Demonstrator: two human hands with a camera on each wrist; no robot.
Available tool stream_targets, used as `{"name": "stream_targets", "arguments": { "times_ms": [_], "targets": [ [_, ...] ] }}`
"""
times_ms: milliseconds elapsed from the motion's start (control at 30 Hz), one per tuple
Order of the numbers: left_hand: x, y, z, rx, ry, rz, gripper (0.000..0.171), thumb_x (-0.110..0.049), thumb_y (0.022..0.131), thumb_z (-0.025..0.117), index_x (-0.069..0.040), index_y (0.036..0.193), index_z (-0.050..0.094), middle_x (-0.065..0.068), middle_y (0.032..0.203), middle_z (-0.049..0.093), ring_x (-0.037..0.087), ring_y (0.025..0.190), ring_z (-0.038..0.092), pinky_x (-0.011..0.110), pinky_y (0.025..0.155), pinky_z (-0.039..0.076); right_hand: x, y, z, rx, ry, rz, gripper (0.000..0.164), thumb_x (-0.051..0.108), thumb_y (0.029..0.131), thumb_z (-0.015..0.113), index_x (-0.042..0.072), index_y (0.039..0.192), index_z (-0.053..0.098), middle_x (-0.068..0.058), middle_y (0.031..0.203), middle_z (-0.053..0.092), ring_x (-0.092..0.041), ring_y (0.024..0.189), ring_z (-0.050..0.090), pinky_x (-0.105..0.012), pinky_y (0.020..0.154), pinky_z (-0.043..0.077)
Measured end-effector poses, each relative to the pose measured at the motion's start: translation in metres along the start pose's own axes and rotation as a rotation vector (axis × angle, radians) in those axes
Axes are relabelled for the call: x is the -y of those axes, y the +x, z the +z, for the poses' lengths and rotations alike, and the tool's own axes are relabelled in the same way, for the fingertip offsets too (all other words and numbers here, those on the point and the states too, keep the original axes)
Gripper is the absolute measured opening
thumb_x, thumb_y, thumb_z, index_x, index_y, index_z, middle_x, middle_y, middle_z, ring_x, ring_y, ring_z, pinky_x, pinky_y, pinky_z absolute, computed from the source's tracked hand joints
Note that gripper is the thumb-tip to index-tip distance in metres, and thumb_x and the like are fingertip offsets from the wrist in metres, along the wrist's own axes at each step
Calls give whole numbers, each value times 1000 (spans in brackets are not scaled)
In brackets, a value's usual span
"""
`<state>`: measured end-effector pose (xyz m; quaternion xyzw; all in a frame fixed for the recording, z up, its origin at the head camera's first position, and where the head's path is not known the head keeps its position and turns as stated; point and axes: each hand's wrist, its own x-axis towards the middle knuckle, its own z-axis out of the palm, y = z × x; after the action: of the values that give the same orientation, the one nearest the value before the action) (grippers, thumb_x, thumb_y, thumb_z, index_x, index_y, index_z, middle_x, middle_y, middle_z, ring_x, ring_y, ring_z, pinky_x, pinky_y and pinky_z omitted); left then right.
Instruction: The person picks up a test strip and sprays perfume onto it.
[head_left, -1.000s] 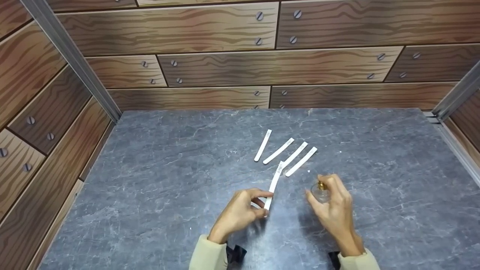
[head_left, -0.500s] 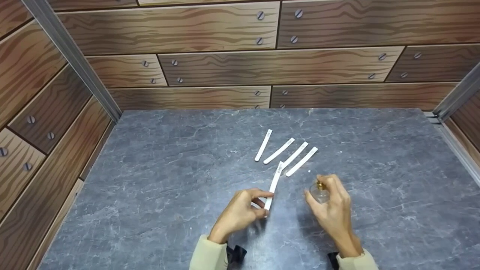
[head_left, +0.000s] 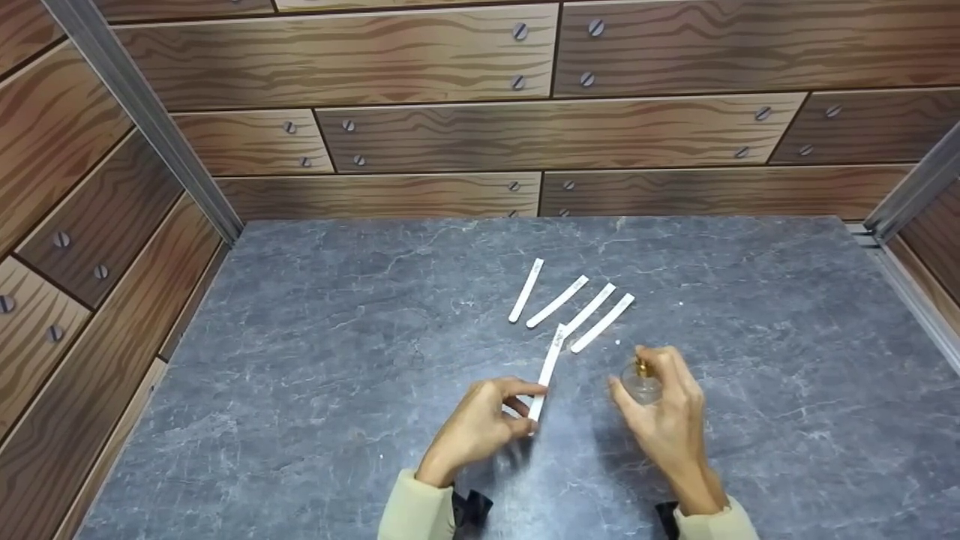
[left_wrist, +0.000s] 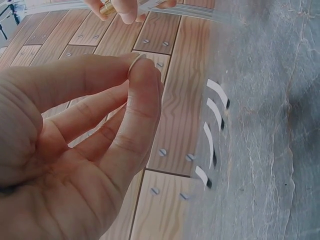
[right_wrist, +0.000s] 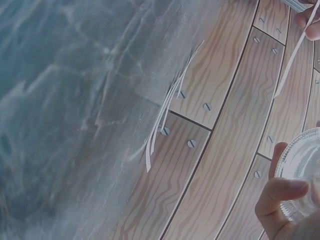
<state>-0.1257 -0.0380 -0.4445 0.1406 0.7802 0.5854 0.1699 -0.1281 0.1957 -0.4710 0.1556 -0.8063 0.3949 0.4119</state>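
My left hand pinches the near end of a white perfume test strip between thumb and fingers. The strip points away from me, with small dark print at its far end. In the left wrist view the strip shows almost edge-on between the fingertips. To its right, my right hand grips a small clear glass perfume bottle with a gold top, its index finger up at that top. The bottle's ribbed round base faces the right wrist camera. A gap separates the bottle from the held strip.
Several more white test strips lie fanned out on the grey marbled table, beyond both hands. The held strip's far end overlaps one of them in the head view. A wood-patterned wall stands behind, with metal posts at the corners.
Both hands keep nearly the same place. The right hand and the bottle shift only very slightly.
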Motion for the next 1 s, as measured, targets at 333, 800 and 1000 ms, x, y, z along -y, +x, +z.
{"name": "stream_targets", "arguments": {
  "times_ms": [333, 800, 1000],
  "targets": [
    [-1, -1, -2, 0, 21, 22, 45, 15, 81, 70, 2, 125, 69, 14, 114, 69, 17, 80, 68, 39, 67, 60, 2, 3, 0, 5, -1, -9, 43, -12, 60, 83, -5, 95, 59, -16, 86, 62, -23, 72, 60, -11, 71, 48],
    [1, -1, -3, 11, 52, 58, 45, 14, 81, 72, 3, 125, 69, 13, 119, 68, 24, 90, 69, 26, 65, 58, 0, 0, 1, 9, -26, -15, 36, -9, 64, 79, -6, 93, 58, -14, 85, 61, -22, 72, 59, -13, 74, 47],
    [2, -1, -4, -1, 23, 32, 45, 15, 81, 71, 4, 124, 69, 14, 116, 68, 24, 84, 69, 34, 68, 60, 1, -1, 2, -2, -26, -9, 39, -8, 64, 79, -7, 97, 59, -14, 85, 62, -22, 73, 58, -12, 73, 47]
  ]
}}
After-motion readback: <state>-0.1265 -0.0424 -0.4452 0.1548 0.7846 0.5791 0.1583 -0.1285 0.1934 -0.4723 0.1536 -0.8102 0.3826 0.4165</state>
